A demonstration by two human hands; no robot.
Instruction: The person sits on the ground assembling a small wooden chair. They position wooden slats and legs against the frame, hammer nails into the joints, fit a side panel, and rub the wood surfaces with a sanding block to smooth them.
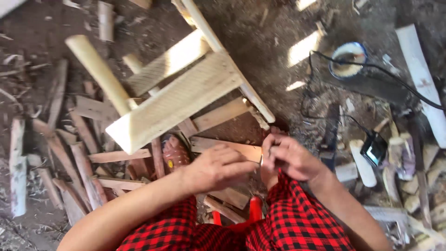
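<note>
My left hand (218, 167) and my right hand (290, 158) meet over my knees, which are in red and black checked cloth (297, 218). Between them is a small thin metal piece (260, 161). My left fingertips pinch one end of it, and my right hand's fingers curl shut around the other end. Most of the piece is hidden, so I cannot tell what it is. Just beyond my hands a pale wooden stool frame (176, 97) lies tilted on the dirt, with a round leg (97, 69) pointing up to the left.
Several scrap wood strips (83, 153) litter the ground at left. A clear bottle with reddish contents (175, 153) lies under the frame. A blue-rimmed bowl (347, 59), a black cable (395, 76), a black device (374, 148) and a white plank (420, 74) are at right. A red plastic part (254, 210) shows between my legs.
</note>
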